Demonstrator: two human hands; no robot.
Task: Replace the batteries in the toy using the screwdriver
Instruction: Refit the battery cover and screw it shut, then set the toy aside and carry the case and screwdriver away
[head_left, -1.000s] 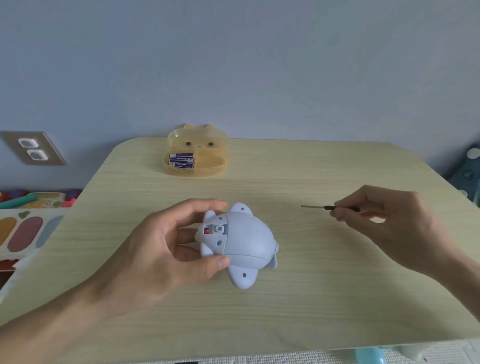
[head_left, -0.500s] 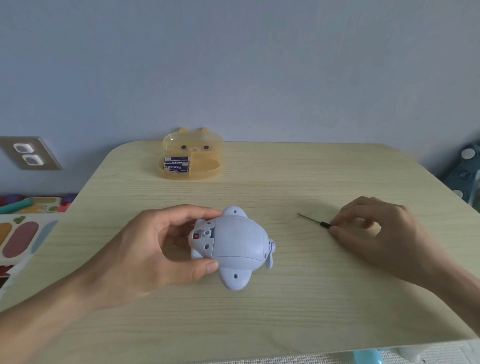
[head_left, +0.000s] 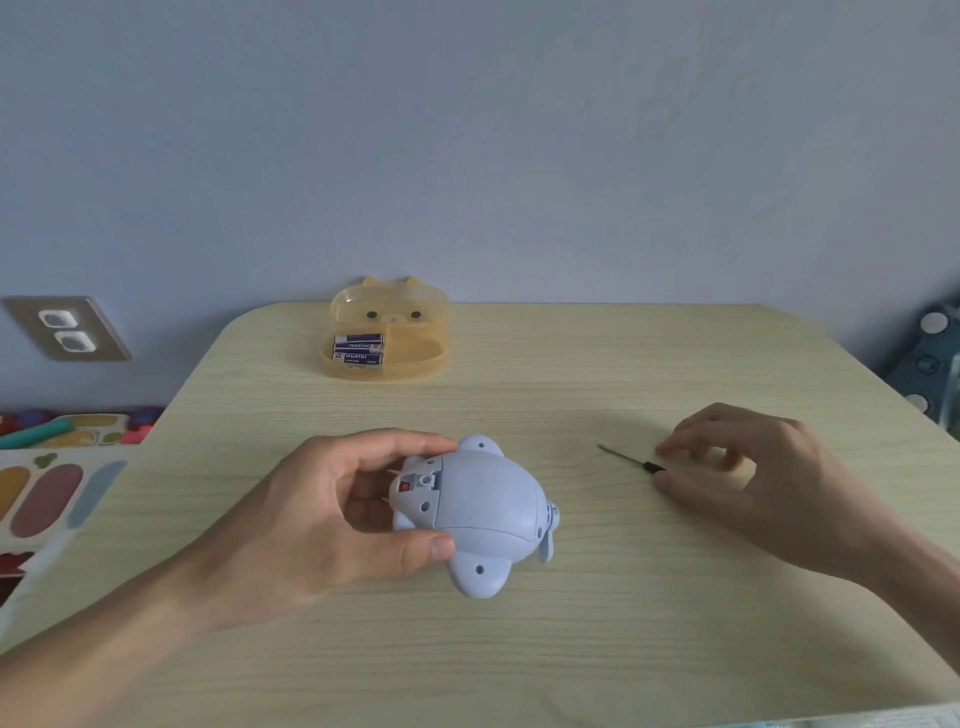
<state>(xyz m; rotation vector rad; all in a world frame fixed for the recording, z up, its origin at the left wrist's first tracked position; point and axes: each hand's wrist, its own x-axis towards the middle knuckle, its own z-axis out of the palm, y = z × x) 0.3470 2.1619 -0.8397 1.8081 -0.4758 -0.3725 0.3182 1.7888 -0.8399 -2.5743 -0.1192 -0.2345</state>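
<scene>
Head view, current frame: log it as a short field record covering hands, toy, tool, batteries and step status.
left hand: grips the blue toy, thumb and fingers around its end
toy: on the table, underside up, red switch showing
right hand: fingers at the handle of the screwdriver; grip unclear
screwdriver: thin shaft low over or on the table, tip pointing toward the toy, apart from it
batteries: in the open yellow case at the far edge
status: cover still looks closed, no battery out
</scene>
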